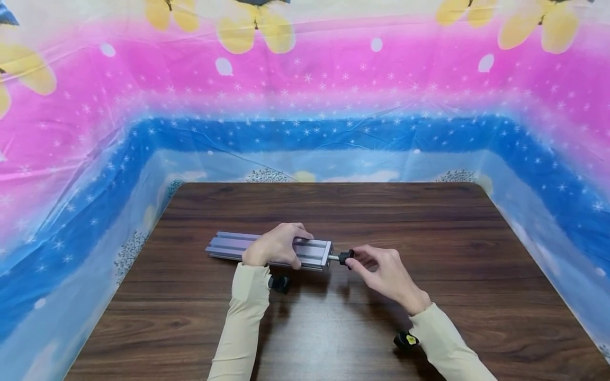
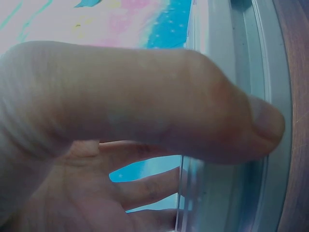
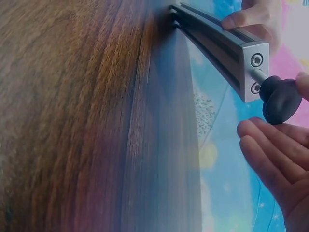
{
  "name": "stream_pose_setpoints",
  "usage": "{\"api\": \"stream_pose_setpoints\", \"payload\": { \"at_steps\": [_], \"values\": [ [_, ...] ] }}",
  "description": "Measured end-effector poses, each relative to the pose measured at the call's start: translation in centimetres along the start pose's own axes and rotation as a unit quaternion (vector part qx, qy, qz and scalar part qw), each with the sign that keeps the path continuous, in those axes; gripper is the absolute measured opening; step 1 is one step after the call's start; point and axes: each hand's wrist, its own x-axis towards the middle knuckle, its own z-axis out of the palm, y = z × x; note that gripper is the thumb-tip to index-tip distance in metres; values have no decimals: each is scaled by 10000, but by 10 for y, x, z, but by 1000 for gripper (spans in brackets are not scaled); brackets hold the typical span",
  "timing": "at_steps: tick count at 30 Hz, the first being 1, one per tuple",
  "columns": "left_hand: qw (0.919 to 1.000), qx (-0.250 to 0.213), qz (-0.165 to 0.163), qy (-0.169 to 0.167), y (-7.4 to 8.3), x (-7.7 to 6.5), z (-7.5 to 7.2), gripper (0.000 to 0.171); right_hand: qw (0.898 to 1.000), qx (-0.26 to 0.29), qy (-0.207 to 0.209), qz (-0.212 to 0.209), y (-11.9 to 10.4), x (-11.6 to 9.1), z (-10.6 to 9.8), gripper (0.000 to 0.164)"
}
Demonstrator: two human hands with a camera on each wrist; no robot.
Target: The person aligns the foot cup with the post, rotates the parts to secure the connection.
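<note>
A silver aluminium rail [image 1: 227, 245] with long grooves lies across the middle of the table. My left hand [image 1: 276, 246] grips it from above near its right half, and the left wrist view has the thumb [image 2: 193, 108] bent over one grooved face. From the rail's end plate [image 3: 248, 82], which bears two screws, sticks a thin metal shaft [image 3: 259, 75] with a black knob [image 1: 345, 257] on it. Thumb and fingertips of my right hand [image 1: 388, 272] pinch this knob. Seen from the right wrist, the knob's round head faces the palm, with other fingers extended below it.
The dark wood table [image 1: 333, 328] carries the rail. Small black wrist cameras, one at the left sleeve [image 1: 280, 284] and one at the right [image 1: 405, 340], sit under the wrists. A patterned pink and blue cloth [image 1: 305, 132] surrounds the table's back and sides.
</note>
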Motion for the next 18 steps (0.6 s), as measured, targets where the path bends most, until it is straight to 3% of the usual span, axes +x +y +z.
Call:
{"api": "stream_pose_setpoints", "payload": {
  "at_steps": [3,6,13,18],
  "values": [
    [10000,18,33,5,0,0,0,66,9996,38,-115,272,0,0,0,25],
    [10000,25,43,33,0,0,1,66,9996,17,-130,237,0,-1,0,26],
    [10000,71,37,25,-1,0,1,66,9973,-93,-159,-709,5,-1,-1,58],
    [9999,69,79,51,-1,0,0,66,9952,19,-200,-962,5,0,0,53]
  ]
}}
